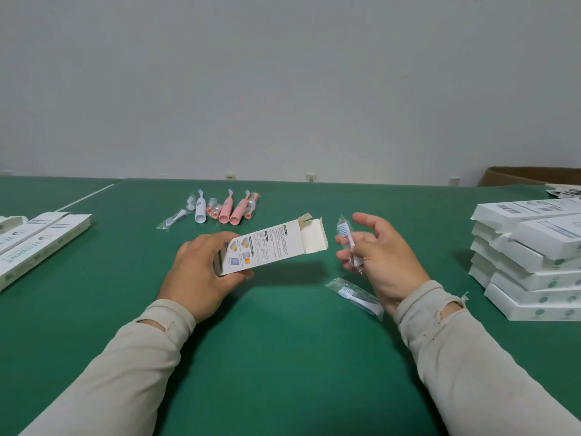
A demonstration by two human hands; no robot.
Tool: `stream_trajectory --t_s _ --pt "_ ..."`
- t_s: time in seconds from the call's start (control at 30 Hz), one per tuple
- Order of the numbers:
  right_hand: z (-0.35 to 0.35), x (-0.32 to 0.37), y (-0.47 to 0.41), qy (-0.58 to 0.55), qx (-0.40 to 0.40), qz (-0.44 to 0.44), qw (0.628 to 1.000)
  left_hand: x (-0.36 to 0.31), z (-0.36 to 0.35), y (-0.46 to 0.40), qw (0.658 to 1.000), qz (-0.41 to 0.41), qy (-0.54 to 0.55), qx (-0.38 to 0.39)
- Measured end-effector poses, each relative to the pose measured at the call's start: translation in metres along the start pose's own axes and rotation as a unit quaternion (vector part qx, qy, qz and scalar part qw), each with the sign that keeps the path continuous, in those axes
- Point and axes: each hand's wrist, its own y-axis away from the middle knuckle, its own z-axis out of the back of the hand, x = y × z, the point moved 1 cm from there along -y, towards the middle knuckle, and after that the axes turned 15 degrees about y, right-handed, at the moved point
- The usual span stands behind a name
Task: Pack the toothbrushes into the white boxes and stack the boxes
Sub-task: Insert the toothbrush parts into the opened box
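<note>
Fingers of the right hand (374, 256) pinch a small brush head (348, 239) in a clear wrapper, bristles up, while the other fingers stay loose. Just to its left in the frame, the left hand (201, 272) grips the white box (270, 247) by its closed end. The box's long side runs from lower left to upper right, and its open end with the flaps up faces the brush head, so the right hand is the one close to the opening; I think the brush head has to turn sideways to slide in. A second wrapped brush head (353, 292) lies on the green table (283, 357) under the right wrist. Small print and colored pictures cover the box, too small to read. At the right edge sits a stack of boxes (528, 262), at the left edge more boxes (41, 237) with green letters I cannot make out. Farther back, near the middle, lie the pink and white toothbrush handles (226, 209).
</note>
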Motion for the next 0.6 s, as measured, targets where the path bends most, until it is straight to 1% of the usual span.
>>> stream_trajectory --t_s 0.1,0.3,0.47,0.6 --pt "-0.001 -0.001 0.001 -0.030 0.003 0.005 1.000 0.001 0.000 0.000 1.000 -0.001 -0.004 0.002" --pt "0.000 0.003 0.005 -0.064 -0.057 0.026 0.996 -0.001 0.000 0.000 1.000 0.004 -0.006 0.000" --pt "0.000 0.008 0.009 0.011 -0.127 0.126 0.984 -0.001 0.001 0.000 1.000 0.006 -0.014 0.002" --pt "0.001 0.016 0.015 -0.003 -0.123 0.186 0.975 -0.003 0.001 0.000 1.000 0.012 -0.022 0.005"
